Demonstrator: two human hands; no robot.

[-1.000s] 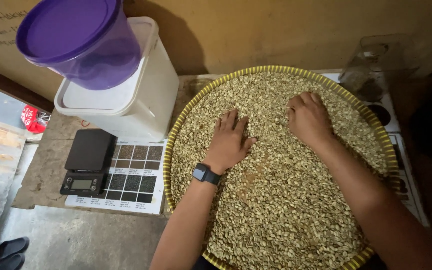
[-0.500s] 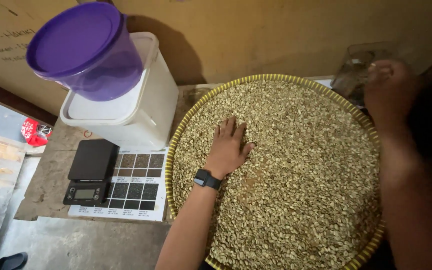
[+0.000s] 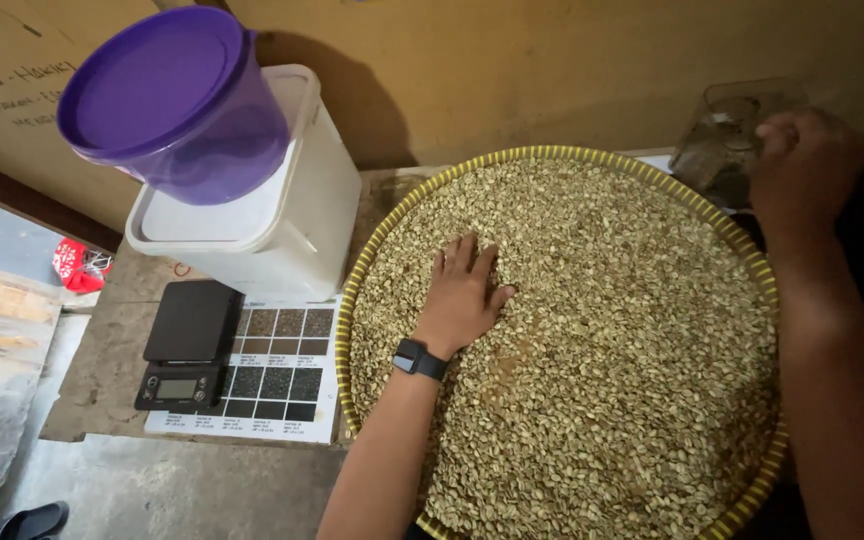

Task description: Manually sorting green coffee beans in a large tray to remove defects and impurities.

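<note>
A wide round woven tray with a yellow rim [image 3: 356, 290] is filled with pale green coffee beans [image 3: 602, 330]. My left hand [image 3: 464, 296], a black watch on its wrist, lies flat on the beans with fingers spread. My right hand [image 3: 802, 170] is raised past the tray's far right edge, over a clear glass container [image 3: 727, 140]. Its fingers are curled together; whether they hold any beans is hidden.
A white lidded bin [image 3: 272, 215] with a purple lidded tub [image 3: 172, 100] on top stands at the left. In front of it sit a black digital scale [image 3: 187, 345] and a chart of dark sample squares [image 3: 277, 365]. A brown wall is behind.
My right hand has lifted off the beans and moved to the far right over the glass container. My left hand has stayed flat on the beans.
</note>
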